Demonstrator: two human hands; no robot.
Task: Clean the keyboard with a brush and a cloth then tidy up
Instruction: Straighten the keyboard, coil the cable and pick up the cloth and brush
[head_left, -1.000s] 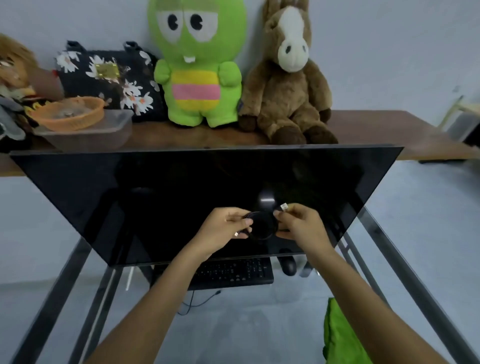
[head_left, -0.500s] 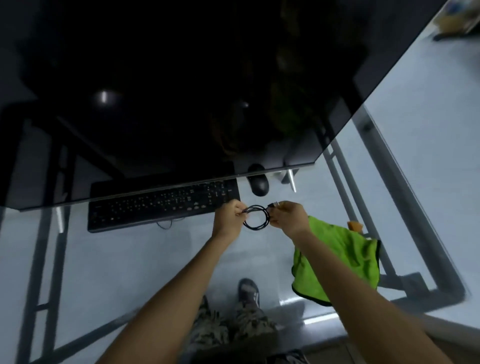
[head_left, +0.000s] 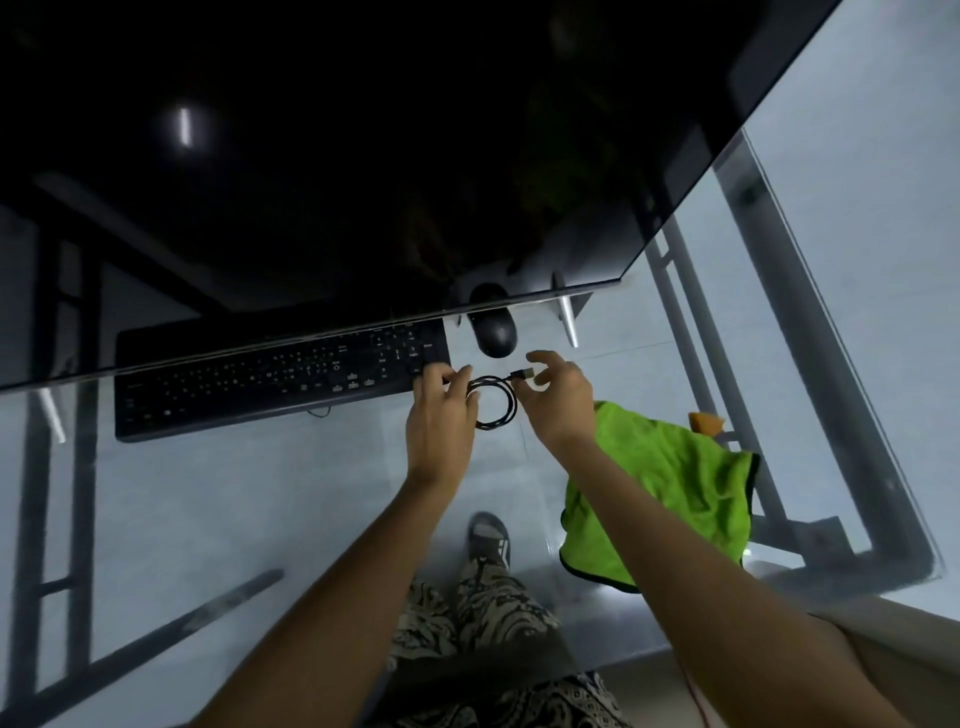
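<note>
A black keyboard (head_left: 270, 379) lies on the glass desk (head_left: 182, 509), partly under the lower edge of a dark monitor (head_left: 363, 156). Just right of the keyboard, my left hand (head_left: 441, 421) pinches a small coil of black cable (head_left: 501, 405). My right hand (head_left: 558, 400) is at the coil's right side with fingers spread, and the cable's plug (head_left: 522, 374) sits at its fingertips. A green cloth (head_left: 670, 488) lies on the glass under my right forearm. No brush can be made out.
A black mouse (head_left: 496, 332) sits beyond the coil, beside the monitor's silver foot (head_left: 566, 317). A small orange object (head_left: 704, 422) peeks out behind the cloth. The desk's metal frame runs along the right; my legs and a shoe show through the glass.
The view swung down from the shelf of soft toys to the desk. Both hands carried the coiled cable down to beside the keyboard, and my right hand's fingers have spread apart.
</note>
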